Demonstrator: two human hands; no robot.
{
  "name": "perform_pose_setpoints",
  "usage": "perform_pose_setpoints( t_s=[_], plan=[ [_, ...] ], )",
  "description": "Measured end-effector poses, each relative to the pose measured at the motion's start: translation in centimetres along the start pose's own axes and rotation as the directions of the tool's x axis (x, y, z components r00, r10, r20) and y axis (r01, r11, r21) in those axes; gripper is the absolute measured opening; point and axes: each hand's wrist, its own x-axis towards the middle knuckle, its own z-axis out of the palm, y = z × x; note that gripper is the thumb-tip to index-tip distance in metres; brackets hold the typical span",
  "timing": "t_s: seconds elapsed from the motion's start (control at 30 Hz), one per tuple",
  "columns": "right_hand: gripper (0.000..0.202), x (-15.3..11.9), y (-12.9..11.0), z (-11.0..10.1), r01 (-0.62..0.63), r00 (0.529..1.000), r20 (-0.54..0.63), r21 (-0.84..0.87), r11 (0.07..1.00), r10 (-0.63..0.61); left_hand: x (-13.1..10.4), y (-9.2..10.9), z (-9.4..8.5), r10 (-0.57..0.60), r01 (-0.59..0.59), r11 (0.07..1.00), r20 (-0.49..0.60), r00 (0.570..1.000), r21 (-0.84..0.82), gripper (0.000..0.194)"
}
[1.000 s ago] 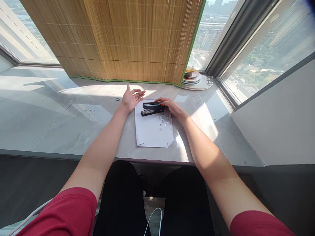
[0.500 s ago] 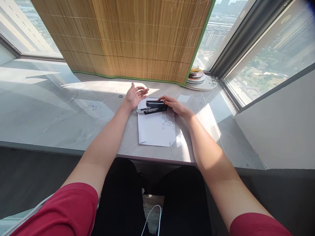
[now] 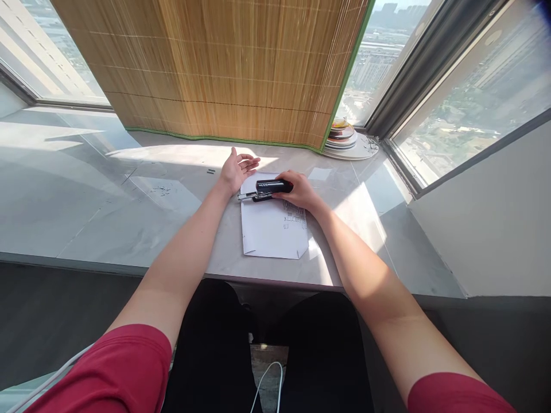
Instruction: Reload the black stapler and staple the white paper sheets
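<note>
A black stapler (image 3: pixel 269 186) lies across the upper part of a stack of white paper (image 3: pixel 267 229), its metal staple tray sticking out to the left. My right hand (image 3: pixel 298 189) grips the stapler's right end, thumb on the near side and fingers over the top. Just left of the stapler, my left hand (image 3: pixel 236 171) rests with the palm turned up and fingers spread, holding nothing. Rows of staples (image 3: pixel 294 217) mark the paper's right side, partly hidden by my right hand. More staples sit at the paper's lower corners.
Two small dark staple strips (image 3: pixel 210 171) lie left of my left hand. Loose staples (image 3: pixel 161 190) are scattered farther left on the sill (image 3: pixel 107 223). A bamboo blind (image 3: pixel 224 74) hangs behind. Stacked plates (image 3: pixel 342 140) stand at the back right by the window.
My right hand has shifted from the stapler's far right end to wrap around it more fully. My left hand has stayed almost still, palm up.
</note>
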Motion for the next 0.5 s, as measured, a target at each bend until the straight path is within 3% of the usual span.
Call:
perform_pose_setpoints(
  t_s=[0.07, 0.17, 0.23, 0.37, 0.5],
  plan=[
    [0.03, 0.0, 0.0, 0.0, -0.015, 0.992, -0.122, -0.011, 1.0, 0.014, 0.1, -0.3, 0.1, 0.029, -0.028, 0.999, -0.027, 0.999, 0.016, 0.054],
    [0.023, 0.1, 0.0, -0.7, -0.073, 0.94, -0.338, -0.053, 0.996, 0.051, 0.0, -0.6, 0.5, 0.087, -0.081, 0.994, -0.102, 0.991, 0.069, 0.044],
    [0.019, 0.1, -0.1, -1.2, -0.108, 0.91, -0.41, -0.085, 0.991, 0.064, -0.2, -0.7, 0.8, 0.11, -0.098, 0.99, -0.113, 0.987, 0.105, 0.038],
    [0.023, 0.0, -0.3, -1.4, -0.107, 0.897, -0.44, -0.144, 0.984, 0.033, -0.7, -0.5, 1.3, 0.043, -0.037, 0.993, -0.054, 0.998, 0.111, 0.036],
    [0.041, -0.1, -0.4, -1.1, -0.042, 0.921, -0.384, -0.284, 0.958, -0.074, -0.9, -0.2, 1.5, -0.048, 0.046, 0.996, 0.028, 0.998, 0.082, 0.045]
  ],
)
